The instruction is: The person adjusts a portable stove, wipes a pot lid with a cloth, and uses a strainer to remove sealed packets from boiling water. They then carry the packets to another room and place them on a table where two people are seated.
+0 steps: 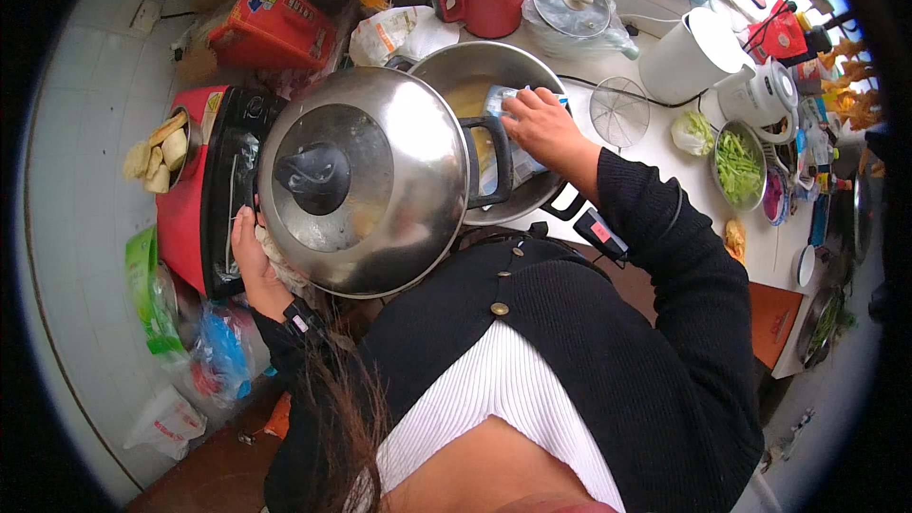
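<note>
A large domed steel pot lid with a glass centre and a black knob (420,157) is in front of me, tilted over the left side of a wide steel pot (491,53). My left hand (258,274) is at the lid's left edge, beside a pale cloth (281,260); the lid partly hides its fingers. My right hand (541,125) is over the pot, its fingers closed on a blue and white plastic packet (527,165) that reaches down inside. Yellowish contents (467,96) show in the pot, partly covered by the lid and the packet.
A red and black oven (185,221) is at the left, with a bowl of pale cut pieces (187,146). Behind the pot stand a red kettle (491,0) and a bagged glass-lidded pot (571,7). A wire strainer (620,110) and a bowl of cut greens (739,165) are at the right.
</note>
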Tool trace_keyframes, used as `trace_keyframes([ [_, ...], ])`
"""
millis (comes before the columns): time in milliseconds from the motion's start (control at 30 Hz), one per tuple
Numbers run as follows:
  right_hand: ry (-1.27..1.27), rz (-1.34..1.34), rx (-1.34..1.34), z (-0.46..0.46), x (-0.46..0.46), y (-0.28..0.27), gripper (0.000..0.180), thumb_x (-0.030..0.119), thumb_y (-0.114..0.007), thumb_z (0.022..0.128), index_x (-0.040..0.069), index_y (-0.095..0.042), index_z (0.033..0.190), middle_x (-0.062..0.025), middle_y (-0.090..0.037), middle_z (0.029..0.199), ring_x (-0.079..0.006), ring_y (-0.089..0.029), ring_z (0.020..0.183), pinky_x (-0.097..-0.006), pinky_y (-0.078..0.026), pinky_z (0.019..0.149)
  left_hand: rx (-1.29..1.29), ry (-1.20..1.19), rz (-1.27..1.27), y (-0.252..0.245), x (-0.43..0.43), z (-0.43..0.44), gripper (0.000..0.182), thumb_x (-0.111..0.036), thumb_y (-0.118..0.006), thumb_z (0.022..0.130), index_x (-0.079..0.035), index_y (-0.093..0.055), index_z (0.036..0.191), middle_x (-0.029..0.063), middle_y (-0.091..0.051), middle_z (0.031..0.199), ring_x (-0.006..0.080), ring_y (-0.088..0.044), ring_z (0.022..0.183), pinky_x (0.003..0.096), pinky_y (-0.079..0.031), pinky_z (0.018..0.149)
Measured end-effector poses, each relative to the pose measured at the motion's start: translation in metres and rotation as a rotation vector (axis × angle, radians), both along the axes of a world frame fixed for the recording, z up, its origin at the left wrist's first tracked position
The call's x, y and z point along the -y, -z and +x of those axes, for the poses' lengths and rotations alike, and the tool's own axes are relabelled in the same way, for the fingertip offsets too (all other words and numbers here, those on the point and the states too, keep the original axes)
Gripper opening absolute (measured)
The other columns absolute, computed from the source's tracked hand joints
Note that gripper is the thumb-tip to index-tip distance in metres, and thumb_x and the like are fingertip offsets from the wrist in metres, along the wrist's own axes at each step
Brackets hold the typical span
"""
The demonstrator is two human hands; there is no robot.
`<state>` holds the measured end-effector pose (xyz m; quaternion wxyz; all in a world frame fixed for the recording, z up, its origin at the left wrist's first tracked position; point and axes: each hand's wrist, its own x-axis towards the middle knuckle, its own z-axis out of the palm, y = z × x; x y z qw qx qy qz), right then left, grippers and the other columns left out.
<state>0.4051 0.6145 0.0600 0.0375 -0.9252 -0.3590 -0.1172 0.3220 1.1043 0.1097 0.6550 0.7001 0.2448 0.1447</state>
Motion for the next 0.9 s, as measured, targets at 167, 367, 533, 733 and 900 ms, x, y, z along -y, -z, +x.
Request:
trace_keyframes([
  [167, -0.042, 0.196, 0.135, 0.030, 0.008, -0.002, 0.016, 0.015, -0.058, 0.080, 0.013, -0.061, 0.096, -0.0032, -0.064, 0.109, -0.0220, -0.055, 0.111, -0.0381, -0.039, 0.095, -0.018, -0.052, -0.019, -0.001, 0.006, 0.000, 0.027, -0.019, -0.053, 0.097, 0.001, -0.060, 0.114, 0.0039, -0.062, 0.097, 0.0126, -0.056, 0.089, 0.0238, -0.043, 0.082],
  [367, 0.462, 0.768, -0.288, 0.066, 0.007, -0.009, 0.018, 0.024, -0.055, 0.093, 0.006, -0.054, 0.096, -0.0132, -0.065, 0.091, -0.0347, -0.062, 0.088, -0.0473, -0.047, 0.079, -0.053, -0.020, -0.014, -0.004, 0.004, 0.003, 0.029, -0.018, -0.052, 0.098, 0.003, -0.059, 0.117, 0.0070, -0.064, 0.106, 0.0129, -0.058, 0.095, 0.0248, -0.044, 0.086],
  [533, 0.592, 1.070, 0.112, 0.062, 0.042, -0.024, 0.024, 0.026, -0.045, 0.100, 0.002, -0.049, 0.099, -0.0227, -0.060, 0.085, -0.0414, -0.059, 0.080, -0.0469, -0.046, 0.072, -0.057, -0.057, -0.017, -0.005, 0.011, 0.007, 0.029, -0.018, -0.052, 0.098, 0.002, -0.059, 0.117, 0.0071, -0.065, 0.104, 0.0123, -0.058, 0.093, 0.0248, -0.045, 0.084],
  [733, 0.912, 1.123, 0.094, 0.024, 0.084, -0.022, 0.028, 0.027, -0.046, 0.100, 0.001, -0.053, 0.095, -0.0169, -0.059, 0.077, -0.0321, -0.059, 0.072, -0.0417, -0.047, 0.069, 0.005, 0.024, -0.147, 0.001, 0.011, 0.013, 0.027, -0.019, -0.053, 0.098, 0.001, -0.060, 0.115, 0.0058, -0.065, 0.098, 0.0134, -0.059, 0.089, 0.0259, -0.046, 0.082],
  [900, 1.047, 1.197, 0.054, -0.032, 0.131, -0.004, 0.029, 0.026, -0.047, 0.099, -0.002, -0.053, 0.097, -0.0165, -0.059, 0.086, -0.0224, -0.059, 0.077, -0.0355, -0.047, 0.072, -0.003, 0.020, -0.110, 0.007, 0.008, 0.021, 0.026, -0.020, -0.053, 0.098, 0.000, -0.060, 0.113, 0.0039, -0.063, 0.093, 0.0124, -0.058, 0.084, 0.0244, -0.045, 0.079],
])
